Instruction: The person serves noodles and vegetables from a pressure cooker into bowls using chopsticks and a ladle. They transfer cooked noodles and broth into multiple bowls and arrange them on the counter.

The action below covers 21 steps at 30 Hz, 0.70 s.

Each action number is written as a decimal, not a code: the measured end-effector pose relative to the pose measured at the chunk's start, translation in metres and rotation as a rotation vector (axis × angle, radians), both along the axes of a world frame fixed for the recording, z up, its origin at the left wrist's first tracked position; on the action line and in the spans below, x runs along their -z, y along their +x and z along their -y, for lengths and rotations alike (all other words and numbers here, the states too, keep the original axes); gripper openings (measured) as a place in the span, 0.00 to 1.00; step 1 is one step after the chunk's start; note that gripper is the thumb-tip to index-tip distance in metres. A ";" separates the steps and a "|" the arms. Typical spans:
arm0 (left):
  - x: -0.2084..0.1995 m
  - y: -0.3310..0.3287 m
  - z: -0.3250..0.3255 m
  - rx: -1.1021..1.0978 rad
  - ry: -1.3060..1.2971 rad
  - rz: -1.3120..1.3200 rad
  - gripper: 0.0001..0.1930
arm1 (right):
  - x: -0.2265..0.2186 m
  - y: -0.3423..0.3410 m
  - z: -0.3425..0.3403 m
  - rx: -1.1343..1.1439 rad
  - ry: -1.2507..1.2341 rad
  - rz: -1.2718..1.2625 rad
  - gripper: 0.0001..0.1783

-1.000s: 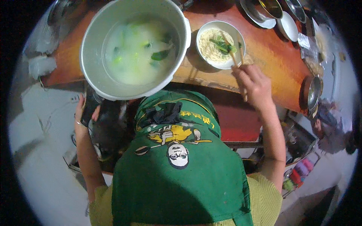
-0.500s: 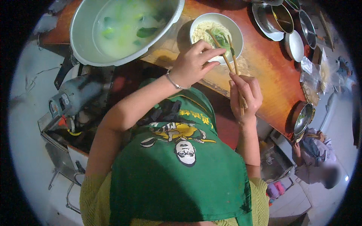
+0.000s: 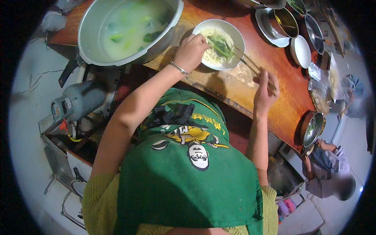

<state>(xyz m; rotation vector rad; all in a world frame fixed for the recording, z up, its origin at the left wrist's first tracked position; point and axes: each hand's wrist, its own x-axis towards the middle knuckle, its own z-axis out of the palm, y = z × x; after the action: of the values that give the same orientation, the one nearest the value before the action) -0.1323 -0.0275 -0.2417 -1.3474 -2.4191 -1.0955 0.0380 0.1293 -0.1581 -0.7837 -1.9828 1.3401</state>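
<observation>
A white bowl (image 3: 237, 37) of pale noodles with green leaves on top sits on the red-brown wooden counter (image 3: 274, 70). My left hand (image 3: 190, 51) grips the bowl's near-left rim; a thin bracelet circles that wrist. My right hand (image 3: 265, 91) holds a pair of long chopsticks (image 3: 244, 58) whose tips rest in the greens in the bowl. A green apron with a printed figure covers my front below.
A large metal pot (image 3: 88, 43) of cloudy broth with green leaves stands left of the bowl. Steel bowls and white dishes (image 3: 300, 51) line the counter's far right. A grey gas cylinder (image 3: 76, 102) lies under the counter at left. Another person crouches at lower right (image 3: 327, 172).
My left hand rose from beside the stove below the counter up to the bowl's rim. The chopsticks in my right hand now reach into the greens. The view has shifted.
</observation>
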 end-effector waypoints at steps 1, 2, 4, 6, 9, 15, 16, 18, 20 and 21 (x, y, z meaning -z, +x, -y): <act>-0.003 0.001 0.001 0.008 -0.011 0.007 0.08 | 0.010 -0.010 -0.004 0.065 -0.152 0.011 0.12; -0.002 0.003 0.005 -0.005 0.038 0.099 0.05 | 0.017 -0.016 -0.008 0.055 -0.233 0.007 0.14; -0.001 0.002 0.007 -0.065 0.047 0.231 0.04 | 0.022 -0.017 -0.012 0.030 -0.378 -0.092 0.15; 0.002 0.002 0.012 -0.094 0.051 0.218 0.03 | 0.015 -0.019 -0.008 -0.012 -0.396 -0.104 0.15; 0.003 0.001 0.016 -0.071 0.057 0.065 0.03 | -0.011 -0.004 -0.006 -0.048 -0.233 -0.005 0.15; -0.001 0.014 0.039 -0.010 0.072 0.201 0.04 | 0.013 -0.015 -0.001 0.127 -0.443 -0.024 0.16; -0.002 0.017 0.043 0.008 0.080 0.219 0.05 | 0.021 -0.015 -0.001 0.177 -0.499 -0.092 0.17; -0.008 0.023 0.060 0.016 0.093 0.251 0.05 | 0.021 -0.018 0.003 0.208 -0.504 -0.196 0.17; -0.017 0.029 0.084 0.020 0.109 0.285 0.04 | 0.011 -0.022 0.011 0.208 -0.468 -0.255 0.18; -0.018 0.030 0.099 0.023 0.072 0.358 0.04 | 0.007 -0.024 0.015 0.138 -0.389 -0.144 0.18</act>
<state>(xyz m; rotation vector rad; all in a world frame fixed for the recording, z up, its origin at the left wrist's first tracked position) -0.1025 -0.1267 -0.2239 -1.2497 -2.5750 -1.5292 0.0140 0.1144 -0.1649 -0.9510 -1.5468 1.6718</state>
